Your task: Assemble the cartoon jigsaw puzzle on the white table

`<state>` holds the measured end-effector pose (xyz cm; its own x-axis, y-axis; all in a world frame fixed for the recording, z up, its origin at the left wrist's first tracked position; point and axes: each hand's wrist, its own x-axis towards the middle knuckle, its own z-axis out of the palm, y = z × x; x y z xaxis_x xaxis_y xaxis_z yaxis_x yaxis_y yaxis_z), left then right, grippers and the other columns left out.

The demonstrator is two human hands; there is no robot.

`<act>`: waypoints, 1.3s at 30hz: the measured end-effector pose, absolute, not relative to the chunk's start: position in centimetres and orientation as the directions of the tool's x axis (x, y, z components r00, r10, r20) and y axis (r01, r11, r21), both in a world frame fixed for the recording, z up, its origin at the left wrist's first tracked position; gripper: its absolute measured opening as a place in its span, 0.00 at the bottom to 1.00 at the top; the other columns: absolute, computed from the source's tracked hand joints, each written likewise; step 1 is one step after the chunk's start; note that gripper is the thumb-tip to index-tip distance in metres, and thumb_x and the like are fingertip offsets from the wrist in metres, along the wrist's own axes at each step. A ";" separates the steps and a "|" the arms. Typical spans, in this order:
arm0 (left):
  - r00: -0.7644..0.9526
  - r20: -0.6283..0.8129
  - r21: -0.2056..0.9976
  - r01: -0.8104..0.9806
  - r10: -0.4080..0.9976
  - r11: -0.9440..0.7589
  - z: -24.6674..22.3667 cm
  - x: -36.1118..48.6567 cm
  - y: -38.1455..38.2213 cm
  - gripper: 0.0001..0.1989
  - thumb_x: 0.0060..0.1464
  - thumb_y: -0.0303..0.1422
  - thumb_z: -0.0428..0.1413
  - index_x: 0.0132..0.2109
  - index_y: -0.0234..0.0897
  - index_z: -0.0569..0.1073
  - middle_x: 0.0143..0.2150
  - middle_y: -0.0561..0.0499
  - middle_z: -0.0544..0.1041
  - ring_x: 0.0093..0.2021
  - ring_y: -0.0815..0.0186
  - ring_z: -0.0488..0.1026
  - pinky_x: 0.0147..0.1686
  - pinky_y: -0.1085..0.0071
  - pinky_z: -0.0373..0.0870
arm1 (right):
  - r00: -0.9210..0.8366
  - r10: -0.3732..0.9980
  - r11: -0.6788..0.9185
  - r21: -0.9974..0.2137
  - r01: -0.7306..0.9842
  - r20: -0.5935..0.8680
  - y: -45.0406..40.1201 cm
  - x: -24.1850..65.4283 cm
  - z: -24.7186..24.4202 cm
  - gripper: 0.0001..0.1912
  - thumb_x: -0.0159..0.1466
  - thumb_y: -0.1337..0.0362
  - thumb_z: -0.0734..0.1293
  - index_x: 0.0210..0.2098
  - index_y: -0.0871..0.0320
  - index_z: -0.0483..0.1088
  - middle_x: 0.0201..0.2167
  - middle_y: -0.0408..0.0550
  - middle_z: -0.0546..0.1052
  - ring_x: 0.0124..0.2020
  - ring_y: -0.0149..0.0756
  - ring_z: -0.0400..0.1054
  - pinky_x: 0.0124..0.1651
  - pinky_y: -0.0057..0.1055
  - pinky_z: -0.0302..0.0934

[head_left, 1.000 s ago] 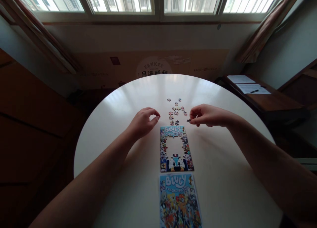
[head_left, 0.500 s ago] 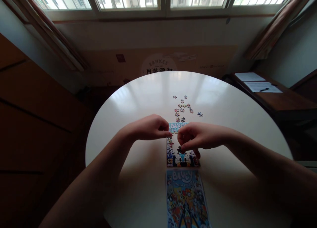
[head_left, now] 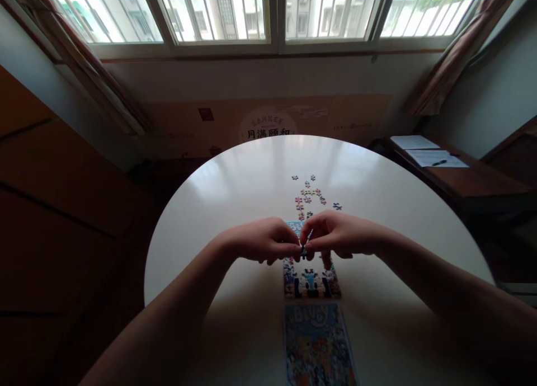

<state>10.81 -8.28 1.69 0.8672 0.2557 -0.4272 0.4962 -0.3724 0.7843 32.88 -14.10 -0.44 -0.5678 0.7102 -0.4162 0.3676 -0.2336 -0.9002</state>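
Note:
A small dark puzzle piece [head_left: 303,253] is pinched between the fingertips of my left hand [head_left: 268,239] and my right hand [head_left: 335,233], which meet above the jigsaw puzzle. Beneath them lies the partly assembled puzzle [head_left: 312,285], with a blue dog face at its near edge and a pale gap in its middle. My hands cover much of its upper part. Several loose puzzle pieces [head_left: 308,193] are scattered beyond the puzzle. Toward me, a colourful Bluey picture [head_left: 316,341] lies flat just below the puzzle.
The round white table [head_left: 201,201] carries everything. Behind it are a printed cardboard panel [head_left: 168,120] and a wide barred window [head_left: 218,17]. A brown side table [head_left: 482,176] with papers [head_left: 436,158] and a pen stands at the right.
My right hand has lifted the dark piece from over the puzzle's gap to my left hand's fingertips, and both hands now pinch it. The camera view has tilted up slightly.

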 end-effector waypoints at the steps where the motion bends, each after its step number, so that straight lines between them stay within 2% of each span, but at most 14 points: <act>1: 0.873 -0.417 0.800 0.484 0.251 -0.355 1.6 10.8 -8.2 0.15 0.62 0.39 0.54 0.42 0.31 0.79 0.21 0.55 0.70 0.20 0.72 0.67 0.18 0.78 0.63 | -0.571 0.712 -0.230 -0.904 0.361 -0.409 -14.1 32.9 -0.4 0.14 0.62 0.57 0.72 0.41 0.59 0.72 0.35 0.48 0.81 0.23 0.26 0.73 0.13 0.18 0.48; 6: 0.890 -0.389 0.835 0.450 0.238 -0.316 1.1 10.8 -7.6 0.15 0.63 0.38 0.54 0.41 0.30 0.79 0.19 0.55 0.69 0.19 0.73 0.66 0.18 0.79 0.63 | -0.568 0.728 -0.201 -0.911 0.360 -0.385 -14.2 33.2 0.0 0.14 0.65 0.57 0.69 0.46 0.58 0.70 0.38 0.49 0.80 0.24 0.28 0.74 0.13 0.18 0.51; 9: 0.896 -0.376 0.855 0.434 0.237 -0.285 0.8 10.6 -7.2 0.15 0.63 0.38 0.54 0.39 0.30 0.80 0.19 0.55 0.68 0.18 0.74 0.64 0.18 0.79 0.62 | -0.484 0.815 -0.110 -0.905 0.412 -0.319 -14.5 33.7 0.3 0.13 0.68 0.58 0.65 0.49 0.58 0.69 0.37 0.49 0.79 0.26 0.30 0.75 0.15 0.20 0.55; 11: 0.902 -0.359 0.873 0.416 0.241 -0.255 0.6 10.5 -6.9 0.16 0.63 0.39 0.55 0.37 0.30 0.79 0.19 0.55 0.68 0.18 0.74 0.64 0.17 0.79 0.62 | -0.426 0.891 0.066 -0.883 0.464 -0.158 -14.7 33.9 0.5 0.11 0.67 0.60 0.66 0.46 0.59 0.71 0.35 0.48 0.79 0.28 0.30 0.75 0.22 0.23 0.63; 13: 0.908 -0.339 0.893 0.393 0.244 -0.221 0.4 10.4 -6.7 0.16 0.63 0.40 0.56 0.37 0.30 0.79 0.19 0.55 0.69 0.18 0.74 0.64 0.17 0.79 0.61 | -0.431 0.900 0.298 -0.805 0.514 0.058 -15.1 33.9 0.8 0.07 0.66 0.62 0.68 0.41 0.59 0.74 0.34 0.46 0.79 0.30 0.30 0.74 0.31 0.26 0.68; 15: 0.914 -0.323 0.910 0.371 0.245 -0.186 0.3 10.3 -6.6 0.15 0.62 0.39 0.56 0.37 0.30 0.79 0.19 0.55 0.70 0.18 0.74 0.64 0.17 0.79 0.61 | -0.496 0.838 0.502 -0.680 0.534 0.229 -15.6 33.7 1.3 0.04 0.64 0.66 0.70 0.39 0.58 0.76 0.35 0.46 0.79 0.33 0.30 0.73 0.36 0.28 0.69; 18: 0.922 -0.304 0.925 0.345 0.239 -0.156 0.3 10.2 -6.5 0.15 0.62 0.38 0.57 0.38 0.29 0.79 0.19 0.55 0.69 0.18 0.74 0.64 0.17 0.79 0.59 | -0.570 0.751 0.651 -0.516 0.557 0.333 -16.7 33.0 2.1 0.03 0.65 0.68 0.70 0.39 0.58 0.76 0.39 0.47 0.80 0.37 0.31 0.74 0.42 0.30 0.69; 23: 0.943 -0.256 0.946 0.290 0.215 -0.148 0.3 10.4 -6.7 0.15 0.62 0.38 0.57 0.37 0.29 0.80 0.18 0.54 0.69 0.18 0.74 0.63 0.17 0.78 0.58 | -0.572 0.739 0.668 -0.281 0.689 0.356 -18.7 31.9 2.4 0.04 0.66 0.67 0.69 0.39 0.56 0.78 0.41 0.46 0.81 0.37 0.35 0.76 0.39 0.33 0.70; 26: 0.950 -0.233 0.946 0.271 0.208 -0.177 0.3 10.7 -6.8 0.14 0.61 0.38 0.57 0.35 0.30 0.79 0.18 0.53 0.69 0.18 0.74 0.63 0.16 0.78 0.58 | -0.542 0.730 0.660 -0.225 0.716 0.417 -19.5 31.6 1.6 0.07 0.68 0.66 0.67 0.37 0.58 0.78 0.40 0.48 0.81 0.36 0.36 0.76 0.37 0.34 0.70; 34: 0.945 -0.230 0.940 0.278 0.233 -0.196 0.4 11.1 -7.0 0.13 0.59 0.38 0.59 0.34 0.32 0.80 0.18 0.52 0.69 0.18 0.72 0.65 0.17 0.77 0.58 | -0.376 0.702 0.641 -0.306 0.704 0.606 -19.9 31.3 -1.5 0.05 0.66 0.67 0.69 0.39 0.58 0.79 0.40 0.50 0.83 0.40 0.38 0.77 0.43 0.36 0.73; 39: 0.937 -0.255 0.913 0.315 0.240 -0.257 0.7 11.4 -7.4 0.15 0.58 0.40 0.60 0.32 0.32 0.79 0.19 0.51 0.70 0.18 0.72 0.64 0.17 0.76 0.57 | -0.341 0.676 0.662 -0.335 0.671 0.653 -19.9 31.2 -2.7 0.05 0.65 0.68 0.70 0.37 0.55 0.79 0.39 0.47 0.83 0.39 0.37 0.78 0.43 0.36 0.74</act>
